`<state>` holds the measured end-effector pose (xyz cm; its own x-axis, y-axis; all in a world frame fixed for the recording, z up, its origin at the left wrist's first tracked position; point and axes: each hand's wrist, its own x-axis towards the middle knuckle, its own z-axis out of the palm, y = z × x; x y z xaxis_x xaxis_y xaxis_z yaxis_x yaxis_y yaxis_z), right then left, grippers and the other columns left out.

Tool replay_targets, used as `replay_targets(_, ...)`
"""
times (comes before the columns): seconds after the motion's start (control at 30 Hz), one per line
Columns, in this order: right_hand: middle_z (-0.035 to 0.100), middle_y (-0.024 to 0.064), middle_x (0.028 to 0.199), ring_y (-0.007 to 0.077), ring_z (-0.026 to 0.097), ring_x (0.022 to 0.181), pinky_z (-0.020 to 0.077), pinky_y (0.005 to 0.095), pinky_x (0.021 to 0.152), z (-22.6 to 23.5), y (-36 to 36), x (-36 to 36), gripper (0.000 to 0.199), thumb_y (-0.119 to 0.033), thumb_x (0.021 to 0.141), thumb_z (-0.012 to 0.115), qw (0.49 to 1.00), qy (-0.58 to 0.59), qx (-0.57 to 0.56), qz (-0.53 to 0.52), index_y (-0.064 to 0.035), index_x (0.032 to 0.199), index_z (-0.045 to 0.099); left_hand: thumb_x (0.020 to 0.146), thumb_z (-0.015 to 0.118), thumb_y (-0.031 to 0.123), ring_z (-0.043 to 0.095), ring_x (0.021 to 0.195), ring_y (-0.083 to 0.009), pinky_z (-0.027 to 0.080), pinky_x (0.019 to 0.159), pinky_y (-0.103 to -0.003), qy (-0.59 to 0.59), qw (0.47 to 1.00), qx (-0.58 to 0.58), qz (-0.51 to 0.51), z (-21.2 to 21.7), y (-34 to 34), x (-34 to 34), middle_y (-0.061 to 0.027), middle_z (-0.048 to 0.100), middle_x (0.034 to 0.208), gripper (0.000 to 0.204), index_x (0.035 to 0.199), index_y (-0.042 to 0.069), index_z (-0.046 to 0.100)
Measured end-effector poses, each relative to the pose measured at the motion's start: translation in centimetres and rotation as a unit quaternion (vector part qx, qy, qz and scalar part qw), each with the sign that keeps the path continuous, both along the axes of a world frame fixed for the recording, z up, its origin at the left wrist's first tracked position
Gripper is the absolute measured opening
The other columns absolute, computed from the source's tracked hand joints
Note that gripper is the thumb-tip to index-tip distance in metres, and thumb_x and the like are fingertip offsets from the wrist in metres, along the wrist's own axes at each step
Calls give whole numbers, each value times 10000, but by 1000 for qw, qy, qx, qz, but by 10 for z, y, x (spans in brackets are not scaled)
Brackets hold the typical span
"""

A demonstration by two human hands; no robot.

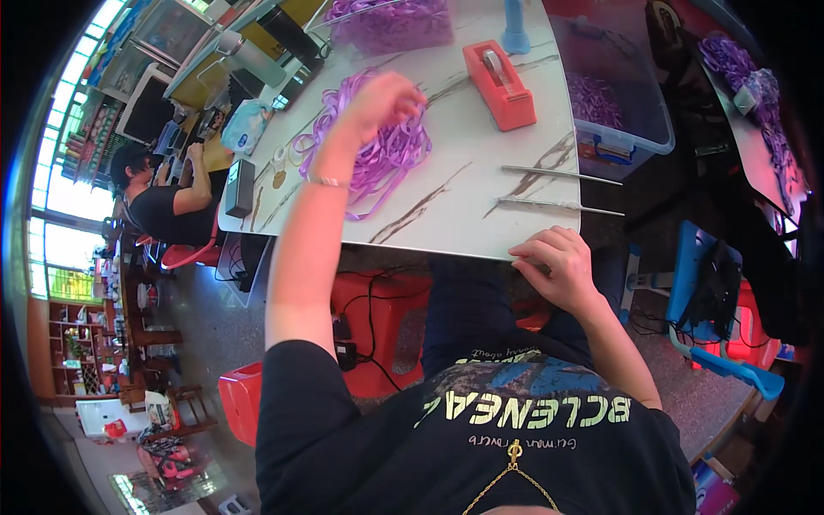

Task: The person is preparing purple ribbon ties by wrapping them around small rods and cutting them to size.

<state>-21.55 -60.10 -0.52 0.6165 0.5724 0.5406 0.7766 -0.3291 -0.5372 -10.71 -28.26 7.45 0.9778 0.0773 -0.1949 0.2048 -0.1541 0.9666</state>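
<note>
Ribbon loops, purple (378, 150), lie heaped on the marble desk (463, 197) left of the red tape dispenser (499, 84). Left hand (384, 101) closes on strands there; right hand (556, 262), curled, rests empty at the desk's near edge. Lifting few strands slowly should avoid tangling.

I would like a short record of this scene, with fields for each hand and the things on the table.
left hand: reaching into the pile of purple ribbon, fingers curled on it
right hand: resting at the near table edge
nearby: two thin metal rods, red tape dispenser
far side: clear bin holding more purple ribbon
</note>
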Motion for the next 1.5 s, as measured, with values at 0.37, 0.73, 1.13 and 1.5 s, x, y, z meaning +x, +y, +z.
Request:
replay_targets(0.37,545,-11,678,178,533,659,380,308,585,-1,4,-4,125,-147,659,698,1000,-10,-5,-15,-148,768,637,783,559,167,479,484,-87,329,385,-224,-12,926,352,133,64,144,89,-51,662,779,169,878,38,612)
replay_targets(0.73,555,-19,668,167,533,639,374,302,565,3,5,-5,143,-143,629,717,1000,-12,-17,-21,-152,752,644,847,483,140,597,525,-148,369,362,-254,-83,965,124,217,65,196,146,-102,647,712,162,827,12,579)
replay_targets(1.13,565,-34,675,154,531,622,367,295,548,0,10,1,140,-159,623,722,1000,-17,-21,-15,-166,746,653,821,549,142,591,696,-147,388,472,-193,-355,875,-202,262,126,200,148,-70,625,944,177,960,32,554)
replay_targets(1.5,575,-4,705,166,546,647,396,297,562,12,5,-2,144,-150,653,715,999,1,-32,-5,-142,782,651,862,528,237,577,673,-63,316,428,-150,-234,947,219,-18,202,134,89,-54,633,1029,239,954,18,553)
